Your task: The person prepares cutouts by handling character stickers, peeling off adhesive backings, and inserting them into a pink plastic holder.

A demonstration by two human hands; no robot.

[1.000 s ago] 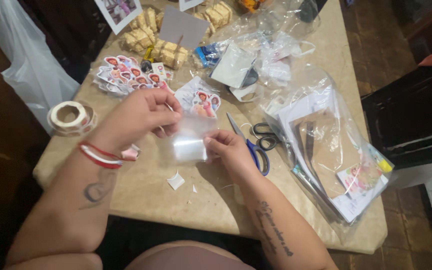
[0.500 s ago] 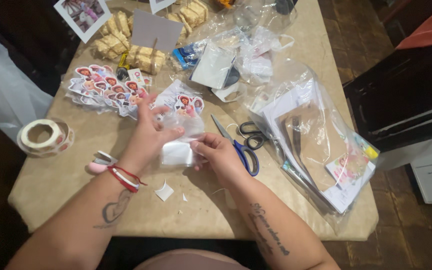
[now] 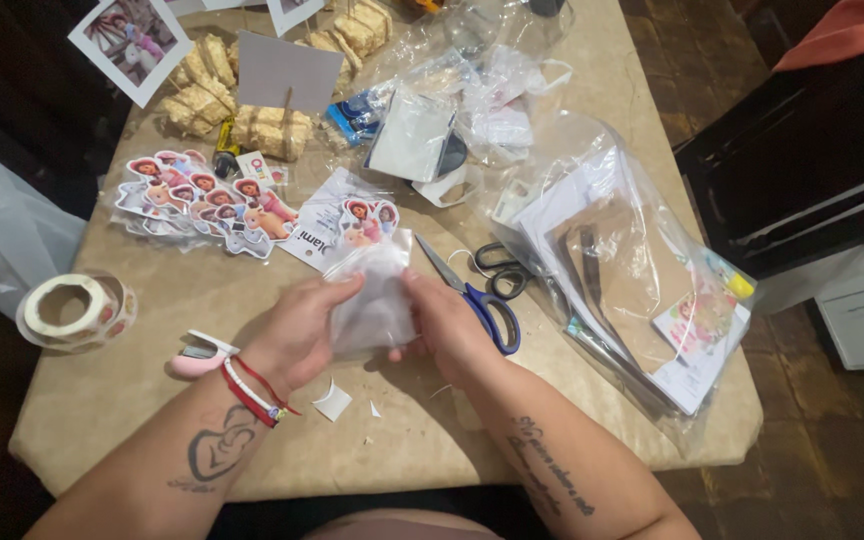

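Both of my hands hold a small clear plastic bag [image 3: 377, 295] upright above the beige table [image 3: 132, 400]. My left hand [image 3: 302, 330] grips its left side and my right hand [image 3: 447, 320] grips its right side. Blue-handled scissors [image 3: 482, 300] lie just right of my right hand. A pile of cartoon girl cut-outs [image 3: 202, 195] lies beyond my left hand, with one more cut-out on a card [image 3: 362, 222] just behind the bag. A pink stapler [image 3: 197, 358] rests beside my left wrist.
A roll of round stickers [image 3: 72, 310] sits at the left edge. A large clear bag of paper and card [image 3: 632, 270] lies on the right. Wrapped snack bars [image 3: 252, 120], crumpled plastic [image 3: 492, 90] and photo cards on sticks [image 3: 132, 40] crowd the far side. Paper scraps [image 3: 332, 402] lie near me.
My hands drew together and turned the small clear bag upright, gripping it from both sides. The left hand, earlier spread over the bag, now closes on it.
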